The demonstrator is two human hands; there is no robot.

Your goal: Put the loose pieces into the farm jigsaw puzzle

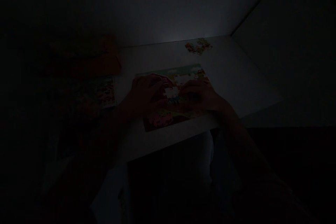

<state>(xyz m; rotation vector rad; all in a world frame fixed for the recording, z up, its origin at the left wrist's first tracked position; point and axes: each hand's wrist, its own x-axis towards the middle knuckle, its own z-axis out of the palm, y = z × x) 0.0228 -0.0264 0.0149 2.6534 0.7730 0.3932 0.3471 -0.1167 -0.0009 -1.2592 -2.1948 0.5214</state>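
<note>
The view is very dark. On a white table lies a partly filled jigsaw puzzle (160, 120) with a farm-like picture, including a red barn shape, pale sky and pink flowers. Pale gaps show near its middle and upper right. My left hand (145, 92) rests over the puzzle's left side, thumb and fingers apart. From the right, my right hand (202, 95) reaches over the puzzle, fingers bent toward the middle gap. Shadow hides its fingertips, so whether it pinches a piece cannot be made out.
Loose puzzle pieces (199, 46) lie in a small pile at the table's back. An orange box (105, 65) stands at left, with a printed picture sheet (107, 92) in front of it. A wall (168, 7) borders the table (236, 73) behind.
</note>
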